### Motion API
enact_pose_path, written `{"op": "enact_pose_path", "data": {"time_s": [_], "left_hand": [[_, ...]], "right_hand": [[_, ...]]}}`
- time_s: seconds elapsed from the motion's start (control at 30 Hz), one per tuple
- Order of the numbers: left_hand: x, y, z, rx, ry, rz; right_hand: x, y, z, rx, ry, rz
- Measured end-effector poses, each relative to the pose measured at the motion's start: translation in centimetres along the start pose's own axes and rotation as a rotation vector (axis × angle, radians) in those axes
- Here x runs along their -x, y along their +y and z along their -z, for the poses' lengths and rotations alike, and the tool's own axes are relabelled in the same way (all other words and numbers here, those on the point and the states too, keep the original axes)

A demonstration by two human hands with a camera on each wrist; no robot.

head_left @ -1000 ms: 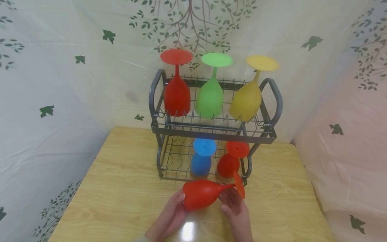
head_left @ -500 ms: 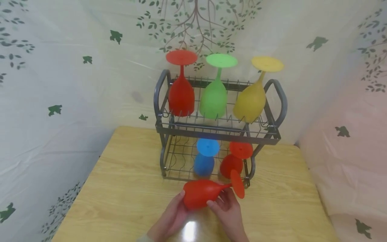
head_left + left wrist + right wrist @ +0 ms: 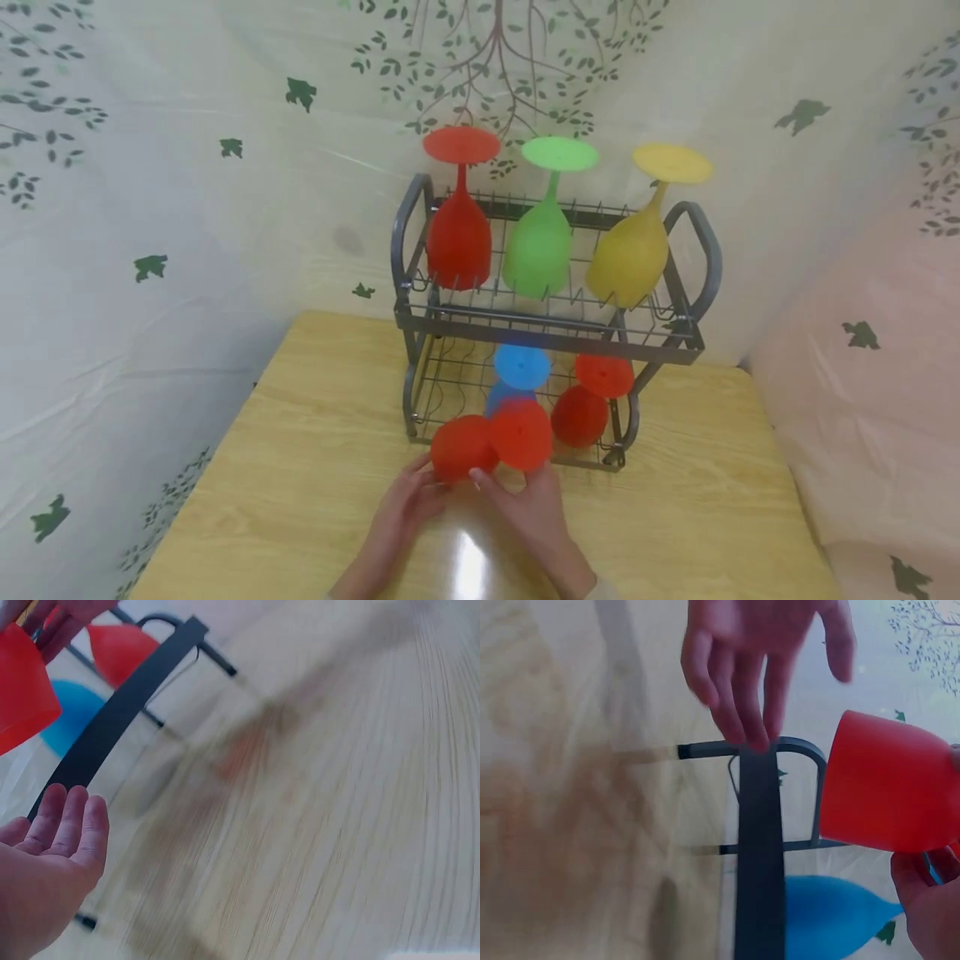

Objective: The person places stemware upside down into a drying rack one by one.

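My right hand (image 3: 528, 512) holds a red plastic goblet (image 3: 459, 450) at the stem end of its bowl. The goblet lies tilted in the air before the rack's lower tier, its mouth towards the left and its round foot facing up. Beside the mouth, my left hand (image 3: 405, 504) has relaxed fingers; the right wrist view shows a gap between that hand (image 3: 757, 667) and the goblet (image 3: 889, 780). Behind, an upside-down blue goblet (image 3: 522, 367) is partly hidden by the held one. An upside-down red goblet (image 3: 581, 417) stands at the lower tier's right end.
A dark two-tier wire rack (image 3: 551, 331) stands on the wooden table (image 3: 322, 408). Upside-down red (image 3: 459, 242), green (image 3: 537, 250) and yellow (image 3: 628, 258) goblets occupy its top tier, the yellow one leaning. A leaf-printed cloth (image 3: 187, 217) hangs around the table.
The held goblet has moved left and towards the rack, its foot turning upward. My right hand has taken hold near the stem, and my left hand has come off the bowl.
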State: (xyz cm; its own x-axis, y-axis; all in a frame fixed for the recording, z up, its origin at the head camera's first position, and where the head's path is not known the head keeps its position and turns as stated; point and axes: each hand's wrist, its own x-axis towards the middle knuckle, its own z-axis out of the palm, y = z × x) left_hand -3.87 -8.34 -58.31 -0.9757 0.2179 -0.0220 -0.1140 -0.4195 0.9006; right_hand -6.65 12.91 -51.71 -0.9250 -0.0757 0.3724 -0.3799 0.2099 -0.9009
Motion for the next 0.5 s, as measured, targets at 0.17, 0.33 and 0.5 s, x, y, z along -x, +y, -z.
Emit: {"op": "enact_pose_path", "data": {"time_s": [0.17, 0.33, 0.5], "left_hand": [[1.0, 1.4, 1.9, -0.105, 0.072, -0.088], [1.7, 2.0, 3.2, -0.183, 0.154, -0.097], [2.3, 2.1, 3.8, -0.199, 0.179, -0.137]], "right_hand": [[-2.3, -0.6, -1.2, 0.030, -0.043, -0.023], [-4.0, -0.5, -2.2, 0.099, -0.071, -0.011], [-5.5, -0.2, -3.6, 0.210, -0.098, 0.049]]}}
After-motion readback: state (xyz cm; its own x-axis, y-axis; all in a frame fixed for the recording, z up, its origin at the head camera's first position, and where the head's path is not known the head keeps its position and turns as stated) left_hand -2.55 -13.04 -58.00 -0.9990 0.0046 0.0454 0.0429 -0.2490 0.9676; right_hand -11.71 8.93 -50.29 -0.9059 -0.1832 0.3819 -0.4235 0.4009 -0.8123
